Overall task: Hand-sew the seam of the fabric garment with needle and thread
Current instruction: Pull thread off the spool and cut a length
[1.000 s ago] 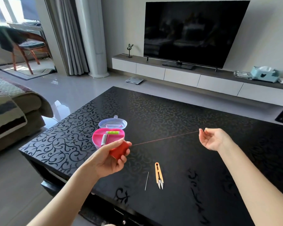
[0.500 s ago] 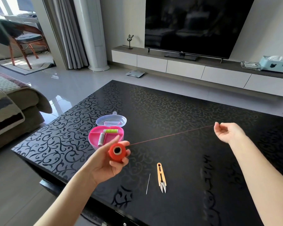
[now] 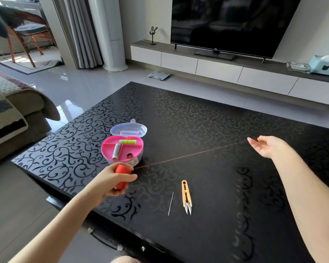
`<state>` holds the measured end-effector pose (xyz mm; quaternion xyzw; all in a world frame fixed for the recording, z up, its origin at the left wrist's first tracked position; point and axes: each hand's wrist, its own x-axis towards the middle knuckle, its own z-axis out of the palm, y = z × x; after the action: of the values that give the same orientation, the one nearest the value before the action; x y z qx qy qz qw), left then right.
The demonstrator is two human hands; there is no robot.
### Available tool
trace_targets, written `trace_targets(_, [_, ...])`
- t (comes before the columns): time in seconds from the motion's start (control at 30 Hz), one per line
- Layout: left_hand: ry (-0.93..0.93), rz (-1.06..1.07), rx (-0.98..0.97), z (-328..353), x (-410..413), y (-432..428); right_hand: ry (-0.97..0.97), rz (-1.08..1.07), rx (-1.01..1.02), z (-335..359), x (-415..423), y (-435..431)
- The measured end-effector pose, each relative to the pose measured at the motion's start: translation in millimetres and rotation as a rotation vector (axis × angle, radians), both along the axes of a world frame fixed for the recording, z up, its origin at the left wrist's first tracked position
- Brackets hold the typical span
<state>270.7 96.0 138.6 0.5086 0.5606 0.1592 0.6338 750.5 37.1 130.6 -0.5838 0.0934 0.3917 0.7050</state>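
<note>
**Table (image 3: 217, 118) spanned by taut red thread (image 3: 190, 155)**

We see a pink box (image 3: 122, 150) lying open at the table's left. Our left hand (image 3: 106, 184) grips a red spool (image 3: 122, 172) just in front of it. Our right hand (image 3: 268, 147), well apart, pinches the thread's end. Snips (image 3: 186, 198) lie nearer us, with a needle (image 3: 170, 204) just beside them.

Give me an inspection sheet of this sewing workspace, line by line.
Surface: glossy black patterned table.
Job's things: red spool in the left hand; thread stretched straight from it to the right hand; needle and snips lie side by side on the table; garment not seen.
Clutter: open pink sewing box holding small spools, its clear lid behind it.
Hands: left grips the spool; right pinches the thread end.
Cables: nothing seen.
Surroundings: television, sofa, chair, scale on the floor.
</note>
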Motion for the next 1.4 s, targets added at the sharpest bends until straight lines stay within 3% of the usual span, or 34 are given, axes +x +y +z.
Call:
trace_targets(0.1, [0.211,-0.235,0.021,5,-2,6,-0.06,0.035,0.0,-7,5,-1])
trace_targets(0.17, [0.255,-0.291,-0.06,11,2,6,-0.252,0.121,-0.258,-2,-6,-4])
trace_targets(0.23, [0.23,-0.303,-0.163,16,7,6,-0.744,0.133,-0.714,-1,-27,-7])
trace_targets(0.27, [0.2,-0.314,-0.205,18,9,6,-1.005,0.149,-0.785,4,-46,-8])
trace_targets(0.33, [0.141,-0.369,-0.245,22,14,5,-1.291,0.331,-0.517,12,-98,-9])
trace_targets(0.37, [0.112,-0.41,-0.249,23,17,3,-1.26,0.508,-0.266,15,-130,-11])
trace_targets(0.43, [0.037,-0.497,-0.256,27,25,-4,-0.956,0.9,0.161,18,-197,-22])
trace_targets(0.53, [-0.117,-0.578,-0.265,32,31,-13,-0.725,1.296,0.309,13,-264,-27])
trace_targets(0.63, [-0.323,-0.515,-0.291,38,23,-14,-0.705,1.408,0.349,23,-285,-31])
trace_targets(0.87, [-0.892,-0.158,-0.502,40,-14,-2,-1.056,1.195,0.213,79,-222,-29])
trace_targets(1.13, [-1.021,0.386,-0.47,46,-27,8,-1.449,1.02,-0.085,129,-155,-49])
trace_targets(1.4, [-1.021,0.416,-0.457,57,-18,3,-1.785,0.401,-0.578,153,-92,-77])
